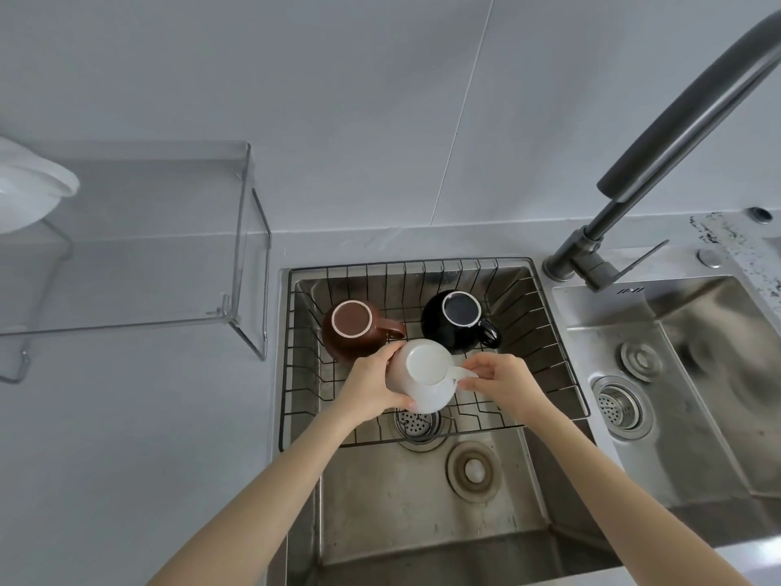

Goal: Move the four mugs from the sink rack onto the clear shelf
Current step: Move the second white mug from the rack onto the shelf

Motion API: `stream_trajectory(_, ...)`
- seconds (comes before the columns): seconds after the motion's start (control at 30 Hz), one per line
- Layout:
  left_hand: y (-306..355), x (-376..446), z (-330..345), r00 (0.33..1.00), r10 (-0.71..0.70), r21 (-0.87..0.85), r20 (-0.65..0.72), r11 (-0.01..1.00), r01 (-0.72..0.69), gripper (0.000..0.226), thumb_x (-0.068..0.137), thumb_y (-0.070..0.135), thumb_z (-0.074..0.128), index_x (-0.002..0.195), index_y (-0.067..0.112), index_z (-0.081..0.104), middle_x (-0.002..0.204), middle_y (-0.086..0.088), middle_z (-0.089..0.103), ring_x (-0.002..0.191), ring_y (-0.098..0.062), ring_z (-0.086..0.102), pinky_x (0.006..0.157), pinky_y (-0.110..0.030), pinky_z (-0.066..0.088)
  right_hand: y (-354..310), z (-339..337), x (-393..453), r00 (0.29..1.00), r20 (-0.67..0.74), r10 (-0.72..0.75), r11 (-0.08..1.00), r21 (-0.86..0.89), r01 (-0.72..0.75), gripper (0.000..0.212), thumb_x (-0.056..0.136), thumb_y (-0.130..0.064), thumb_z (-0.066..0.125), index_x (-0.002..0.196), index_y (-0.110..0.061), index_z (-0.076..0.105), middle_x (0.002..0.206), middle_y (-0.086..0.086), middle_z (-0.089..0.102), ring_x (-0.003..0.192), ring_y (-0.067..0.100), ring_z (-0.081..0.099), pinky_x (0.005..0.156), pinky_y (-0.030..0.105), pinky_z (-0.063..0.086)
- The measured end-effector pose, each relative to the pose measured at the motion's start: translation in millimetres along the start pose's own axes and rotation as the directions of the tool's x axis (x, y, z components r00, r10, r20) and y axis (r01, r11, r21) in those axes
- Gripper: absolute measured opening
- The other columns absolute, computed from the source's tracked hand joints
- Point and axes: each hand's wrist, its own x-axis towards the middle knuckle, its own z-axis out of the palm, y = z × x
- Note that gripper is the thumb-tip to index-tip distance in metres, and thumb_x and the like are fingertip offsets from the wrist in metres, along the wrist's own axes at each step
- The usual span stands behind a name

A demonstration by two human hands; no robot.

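Observation:
A black wire rack (pixel 545 327) sits across the far half of the left sink basin. Three mugs are in it, all upside down. The brown mug (pixel 353 329) is at the back left and the black mug (pixel 458 321) at the back right. In front of them is the white mug (pixel 422 376). My left hand (pixel 374 384) wraps its left side. The fingers of my right hand (pixel 503 380) pinch its handle. The clear shelf (pixel 169 247) stands on the counter to the left, with a white mug (pixel 29 188) on its far left end.
A dark grey faucet (pixel 676 141) arches over from the right of the rack. A second steel basin (pixel 697 374) lies to the right. The grey counter (pixel 126 458) stretches to the left of the sink, under and in front of the shelf.

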Motion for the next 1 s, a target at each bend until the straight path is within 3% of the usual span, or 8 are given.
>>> stream_trajectory(0.17, 18.4, -10.2, -26.9, 0.999, 0.033, -0.034, -0.038, 0.999, -0.035, 0.091, 0.059, 0.019, 0.08, 0.137, 0.018, 0.031, 0.138, -0.003, 0.045, 0.125, -0.02, 0.042, 0.106, -0.038, 0.036, -37.3, -16.5, -5.2, 0.996, -0.026, -0.086, 0.996, 0.012, 0.087, 0.022, 0.073, -0.018, 0.073, 0.075, -0.037, 0.064, 0.078, -0.017, 0.069, 0.077, -0.009, 0.063, 0.063, 0.003, 0.045)
stream_trajectory(0.4, 68.6, -45.1, -101.8, 0.967, 0.136, -0.169, -0.217, 0.97, -0.174, 0.092, 0.054, 0.019, 0.082, 0.134, 0.022, 0.036, 0.134, 0.002, 0.049, 0.119, -0.013, 0.048, 0.104, -0.035, 0.039, -125.5, -43.8, -14.2, 0.962, -0.112, -0.249, 0.955, 0.134, 0.263, 0.014, 0.072, -0.019, 0.075, 0.075, -0.031, 0.071, 0.063, -0.022, 0.071, 0.06, -0.002, 0.062, 0.056, 0.007, 0.046)
stream_trajectory(0.53, 85.1, -73.4, -149.9, 0.921, 0.175, -0.14, -0.347, 0.962, -0.235, 0.097, 0.046, 0.031, 0.083, 0.133, 0.024, 0.039, 0.131, 0.006, 0.051, 0.119, -0.01, 0.049, 0.103, -0.03, 0.038, -183.5, -40.6, -15.3, 0.921, -0.117, -0.373, 0.915, 0.121, 0.386, 0.014, 0.07, -0.019, 0.076, 0.072, -0.032, 0.071, 0.064, -0.022, 0.072, 0.059, -0.004, 0.063, 0.054, 0.004, 0.045)
stream_trajectory(0.73, 78.1, -110.1, -218.0, 0.87, 0.183, -0.104, -0.459, 0.961, -0.257, 0.09, 0.048, 0.026, 0.085, 0.128, 0.023, 0.045, 0.127, 0.005, 0.055, 0.118, -0.009, 0.05, 0.104, -0.029, 0.037, -261.0, -8.3, -11.4, 0.857, -0.09, -0.507, 0.85, 0.11, 0.515, 0.009, 0.07, -0.019, 0.077, 0.077, -0.023, 0.072, 0.057, -0.013, 0.072, 0.053, -0.004, 0.06, 0.052, 0.0, 0.039)
stream_trajectory(0.9, 55.7, -143.3, -272.4, 0.842, 0.198, -0.063, -0.502, 0.963, -0.264, 0.067, 0.053, 0.016, 0.085, 0.093, 0.058, 0.052, 0.104, 0.028, 0.059, 0.1, 0.012, 0.054, 0.086, -0.005, 0.04, -309.6, 35.6, -0.6, 0.83, -0.045, -0.556, 0.816, 0.16, 0.556, 0.013, 0.069, -0.019, 0.078, 0.081, -0.017, 0.073, 0.07, -0.002, 0.075, 0.062, 0.007, 0.067, 0.062, 0.008, 0.049)
stream_trajectory(1.0, 37.2, -160.7, -300.4, 0.848, 0.176, -0.096, -0.499, 0.962, -0.256, 0.068, 0.056, 0.012, 0.083, 0.112, 0.037, 0.055, 0.115, 0.016, 0.061, 0.108, 0.006, 0.054, 0.089, -0.006, 0.04, -335.7, 67.7, 7.1, 0.812, -0.009, -0.583, 0.798, 0.18, 0.575, 0.007, 0.07, -0.018, 0.077, 0.075, -0.019, 0.072, 0.064, -0.002, 0.074, 0.058, 0.007, 0.065, 0.064, 0.016, 0.053)
